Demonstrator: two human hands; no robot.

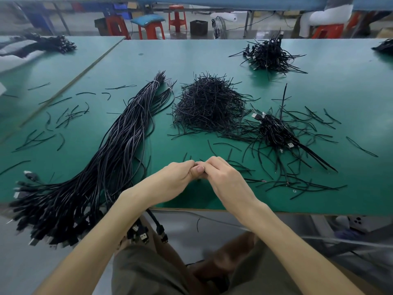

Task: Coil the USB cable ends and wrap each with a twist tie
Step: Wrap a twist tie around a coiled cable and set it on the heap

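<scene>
My left hand (178, 177) and my right hand (221, 175) meet over the near middle of the green table (202, 60), fingers curled and fingertips pressed together. Whatever they pinch is hidden between the fingers. A long bundle of black USB cables (110, 158) runs from the far middle to the near left edge, with plugs hanging off the table. A heap of black twist ties (209, 103) lies in the middle. To its right sits a small pile of coiled cables (276, 133). Another pile of coiled, tied cables (270, 54) lies far right.
Loose twist ties (63, 116) are scattered left and right of the hands. More cables (53, 44) lie on the neighbouring table at far left. Red stools (177, 17) and a fan stand on the floor beyond. The table's front edge is just below my wrists.
</scene>
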